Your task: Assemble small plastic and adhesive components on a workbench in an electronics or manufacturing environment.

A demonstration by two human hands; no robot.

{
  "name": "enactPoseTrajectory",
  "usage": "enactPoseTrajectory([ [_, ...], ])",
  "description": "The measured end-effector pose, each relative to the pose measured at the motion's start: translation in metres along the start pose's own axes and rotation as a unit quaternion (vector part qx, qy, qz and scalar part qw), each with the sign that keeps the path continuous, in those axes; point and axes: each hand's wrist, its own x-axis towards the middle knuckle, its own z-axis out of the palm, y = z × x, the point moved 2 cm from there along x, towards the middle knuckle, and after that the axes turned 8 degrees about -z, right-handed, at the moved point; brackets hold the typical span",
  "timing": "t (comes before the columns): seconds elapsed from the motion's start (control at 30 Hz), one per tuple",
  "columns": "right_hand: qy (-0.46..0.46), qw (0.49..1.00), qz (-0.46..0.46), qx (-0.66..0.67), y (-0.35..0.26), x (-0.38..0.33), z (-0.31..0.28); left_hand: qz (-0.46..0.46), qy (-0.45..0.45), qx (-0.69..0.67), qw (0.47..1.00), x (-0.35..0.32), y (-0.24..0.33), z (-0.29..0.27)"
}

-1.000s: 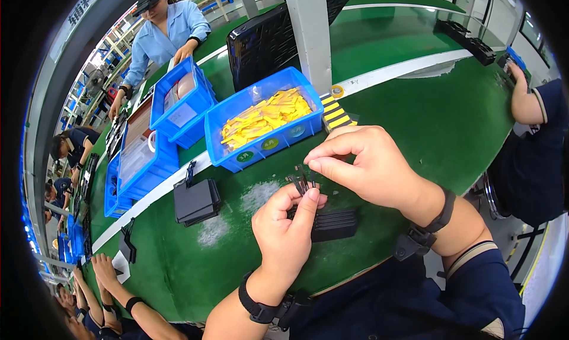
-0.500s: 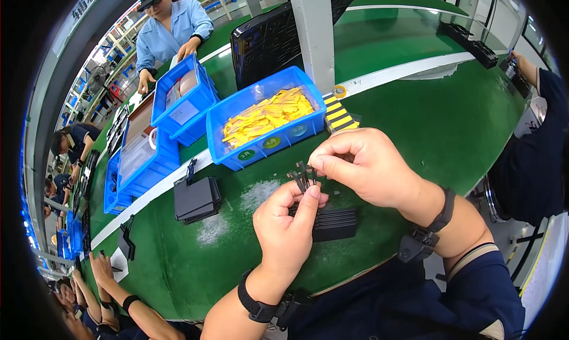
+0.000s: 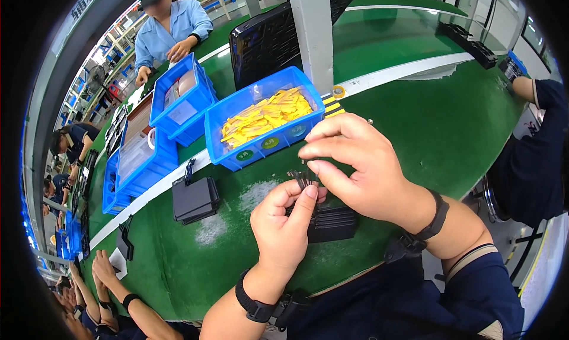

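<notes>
Black, slender strips [image 3: 303, 177] stand bunched and fanned in the left hand [image 3: 280, 218], above the green tabletop [image 3: 415, 141] in front of the person. That hand is closed, thumb laid over the curled fingers, with the lower part of the strips pinched between and their ends poking upward. Just above them is the right hand [image 3: 363, 165], its thumb and fingertips a little apart. A small dark bit [image 3: 304, 161] shows at those fingertips; whether it is gripped or only touched, I cannot tell.

For good handling, I would judge, the left thumb should press just firmly enough to stop the bunch sliding, leaving the upper ends spread so that one can be taken singly. The right fingertips do best close over the ends, meeting one strip squarely and drawing along its length rather than bending it sideways. Steadying both wrists would help with parts this thin.

Beyond the left hand's fingers, a row of black flat pieces [image 3: 333, 226] lies on the tabletop. Farther left sits a stack of dark plates [image 3: 195, 201], with pale powdery patches [image 3: 212, 230] near it. Behind the hands stands a blue bin [image 3: 261, 152] of yellow pieces [image 3: 267, 118].
</notes>
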Motion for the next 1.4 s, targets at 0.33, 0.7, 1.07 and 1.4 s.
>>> enactPoseTrajectory([
  [0.33, 0.007, 0.952, 0.203, 0.229, 0.008, -0.005, 0.006, 0.000, 0.013, -0.002, 1.000, 0.001, -0.003, 0.001],
  [0.7, -0.010, 0.967, 0.169, 0.191, 0.009, -0.008, 0.011, -0.005, 0.008, -0.006, 1.000, 0.002, -0.003, 0.001],
  [1.07, 0.015, 0.995, 0.088, 0.040, 0.008, -0.007, 0.011, 0.010, 0.015, -0.029, 0.999, 0.002, 0.000, 0.000],
  [1.4, -0.001, 0.920, 0.277, 0.275, 0.007, -0.008, 0.012, 0.003, 0.023, -0.013, 1.000, 0.002, -0.003, -0.001],
])
